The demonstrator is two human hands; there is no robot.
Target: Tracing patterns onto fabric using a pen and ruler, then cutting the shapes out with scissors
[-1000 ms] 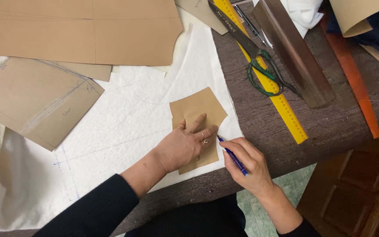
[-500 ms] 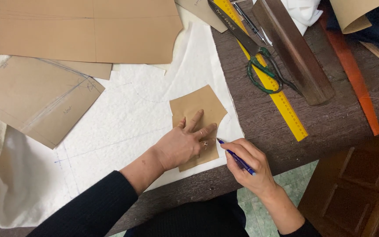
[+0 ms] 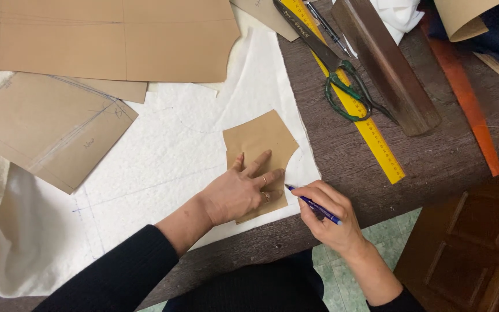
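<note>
Curved kraft-paper piece (image 3: 258, 141) pinned by flat left hand (image 3: 238, 190); right hand (image 3: 324, 216) fingers grasping blue pen (image 3: 313, 204)

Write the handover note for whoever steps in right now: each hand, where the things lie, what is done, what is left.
Left hand: flat on the small brown paper pattern piece, pinning it to the white fabric.
Right hand: grip on a blue pen, tip at the piece's right edge, near the left fingertips.
Scissors and yellow ruler lie untouched on the table.
Done: piece placed and held.
Left: no traced outline visible around it yet.
</note>
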